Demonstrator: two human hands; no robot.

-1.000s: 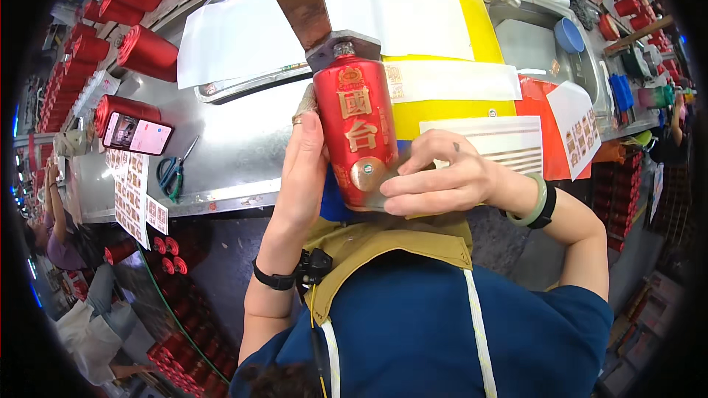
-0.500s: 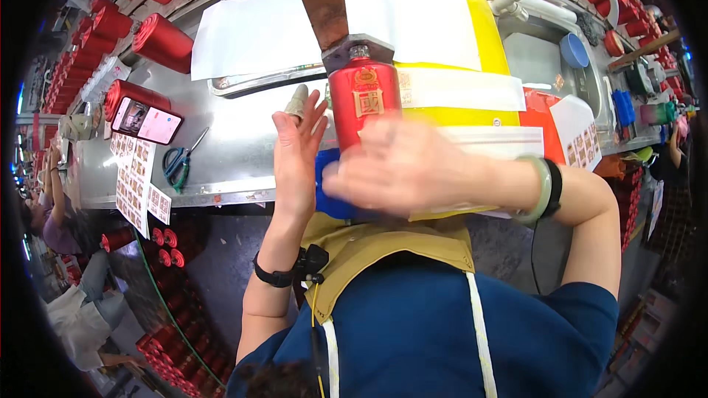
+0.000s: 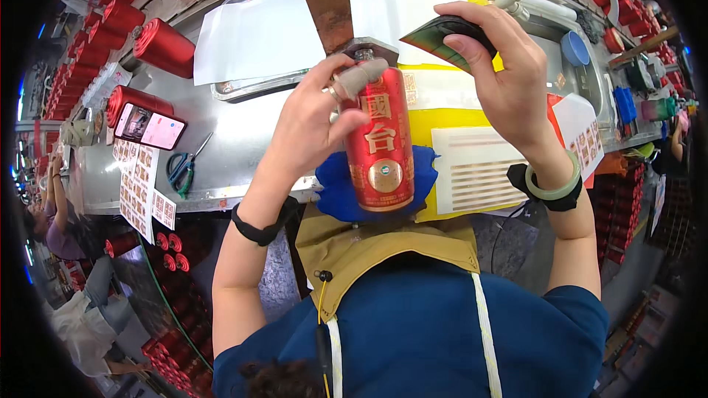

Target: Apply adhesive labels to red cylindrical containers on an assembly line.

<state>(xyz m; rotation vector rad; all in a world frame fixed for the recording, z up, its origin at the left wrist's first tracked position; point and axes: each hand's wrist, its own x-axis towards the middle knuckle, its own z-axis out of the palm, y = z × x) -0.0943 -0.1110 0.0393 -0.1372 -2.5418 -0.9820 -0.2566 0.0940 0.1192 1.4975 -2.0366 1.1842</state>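
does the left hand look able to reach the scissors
Probably yes: the left hand is at the red bottle, and nothing visible stands between that hand and the scissors lying to its left.

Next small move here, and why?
I'd probably settle the left hand firmly on the red bottle to steady it. That hand is over the bottle's upper part, though contact is unclear, and the right hand is occupied, pinching a thin dark flat piece apart from the bottle.
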